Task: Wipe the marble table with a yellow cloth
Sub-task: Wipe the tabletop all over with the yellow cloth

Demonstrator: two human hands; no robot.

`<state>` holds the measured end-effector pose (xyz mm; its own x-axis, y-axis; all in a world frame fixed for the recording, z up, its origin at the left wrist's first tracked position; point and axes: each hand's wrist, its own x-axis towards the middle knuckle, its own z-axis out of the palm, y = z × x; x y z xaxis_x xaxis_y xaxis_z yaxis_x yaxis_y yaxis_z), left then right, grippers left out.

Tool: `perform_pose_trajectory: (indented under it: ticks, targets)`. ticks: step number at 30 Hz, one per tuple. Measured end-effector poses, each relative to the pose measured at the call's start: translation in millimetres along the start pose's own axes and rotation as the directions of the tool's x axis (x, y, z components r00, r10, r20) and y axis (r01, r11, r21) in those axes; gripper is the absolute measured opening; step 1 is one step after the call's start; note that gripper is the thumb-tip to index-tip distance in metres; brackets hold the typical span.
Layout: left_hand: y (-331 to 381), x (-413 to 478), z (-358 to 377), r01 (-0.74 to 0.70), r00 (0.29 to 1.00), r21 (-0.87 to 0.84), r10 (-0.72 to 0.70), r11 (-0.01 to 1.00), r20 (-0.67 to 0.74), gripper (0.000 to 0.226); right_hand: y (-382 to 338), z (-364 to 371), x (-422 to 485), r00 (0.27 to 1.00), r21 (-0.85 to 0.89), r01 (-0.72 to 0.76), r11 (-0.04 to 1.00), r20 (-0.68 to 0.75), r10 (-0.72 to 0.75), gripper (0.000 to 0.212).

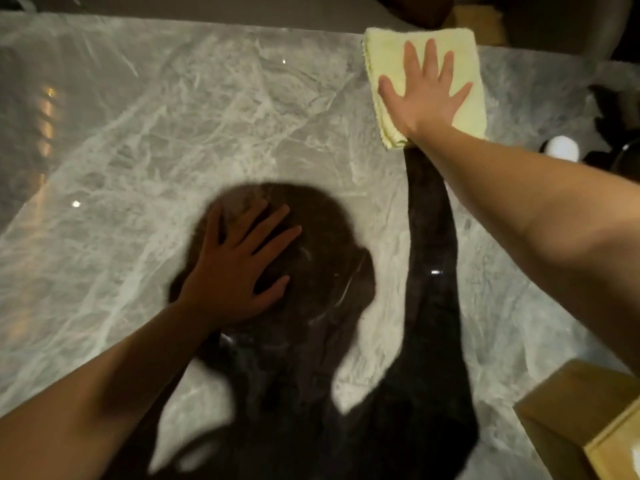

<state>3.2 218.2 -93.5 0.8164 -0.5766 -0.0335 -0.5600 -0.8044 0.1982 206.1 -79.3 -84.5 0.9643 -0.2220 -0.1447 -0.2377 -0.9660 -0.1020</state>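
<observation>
The marble table (145, 140) is grey with white veins and fills most of the view. A folded yellow cloth (391, 57) lies flat at the table's far edge, right of centre. My right hand (427, 95) presses down on the cloth with its fingers spread. Nearer to me, my left hand (235, 268) rests flat on the bare marble with fingers apart, inside the dark shadow of my head.
A cardboard box (585, 417) sits at the table's near right corner. Dark objects and a white round thing (562, 148) lie at the right edge. A dark chair-like shape (561, 26) stands beyond the far edge.
</observation>
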Motion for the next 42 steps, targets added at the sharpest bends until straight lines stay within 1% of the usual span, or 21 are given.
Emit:
perform_pose_trajectory:
  ticks: [2, 5, 11, 14, 17, 19, 21, 25, 27, 29, 33, 38, 42]
  targets:
    - [1, 0, 1, 0.015, 1.000, -0.001, -0.015, 1.000, 0.001, 0.067, 2, 3, -26, 1.000, 0.008, 0.028, 1.000, 0.004, -0.028, 0.071]
    - [0, 2, 2, 0.001, 1.000, 0.017, -0.001, 1.000, -0.005, 0.067, 5, 12, -95, 0.998, 0.007, 0.065, 0.998, 0.025, -0.065, 0.071]
    - [2, 2, 8, -0.006, 1.000, 0.046, 0.006, 0.999, -0.015, 0.069, 21, 42, -291, 0.995, 0.009, 0.098, 0.995, 0.009, -0.098, 0.075]
    - [3, 0, 6, -0.014, 1.000, -0.013, 0.014, 1.000, -0.005, 0.069, 18, 57, -400, 0.997, 0.008, 0.075, 0.997, 0.017, -0.075, 0.075]
    - [-5, -4, 1, -0.058, 0.998, -0.085, 0.058, 0.995, -0.006, 0.068, 8, 71, -506, 0.999, 0.014, 0.018, 1.000, 0.042, -0.018, 0.075]
    - [-12, -8, -3, -0.102, 0.995, -0.101, 0.102, 0.990, -0.001, 0.068, -4, 77, -552, 0.997, 0.009, -0.044, 0.999, 0.058, 0.043, 0.074]
    - [-17, -8, -7, -0.115, 0.993, -0.102, 0.115, 0.988, -0.008, 0.067, -14, 80, -569, 0.993, 0.023, -0.094, 0.995, 0.075, 0.092, 0.073]
    - [-31, 12, -9, -0.022, 0.996, -0.118, 0.012, 0.993, -0.087, 0.062, -18, 79, -546, 0.991, 0.026, -0.124, 0.992, 0.057, 0.123, 0.075]
    - [-39, 19, -7, 0.042, 0.995, -0.094, -0.050, 0.995, -0.089, 0.061, -15, 76, -514, 0.991, 0.025, -0.132, 0.991, 0.031, 0.131, 0.074]
    - [-40, 20, -3, 0.068, 0.995, -0.057, -0.072, 0.996, -0.075, 0.061, -13, 70, -464, 0.987, 0.027, -0.162, 0.986, 0.010, 0.162, 0.074]
    - [-37, 22, -1, 0.105, 0.993, -0.030, -0.107, 0.994, -0.048, 0.061, -15, 54, -332, 0.979, 0.092, -0.203, 0.975, 0.008, 0.203, 0.075]
    - [-39, 22, -4, 0.108, 0.993, 0.007, -0.107, 0.994, -0.052, 0.059, -52, 34, -162, 0.995, 0.102, -0.094, 0.990, -0.010, 0.095, 0.071]
    - [-39, 24, -7, 0.130, 0.990, -0.006, -0.130, 0.992, -0.047, 0.059, -99, 23, -54, 1.000, 0.095, -0.009, 0.995, -0.014, 0.010, 0.071]
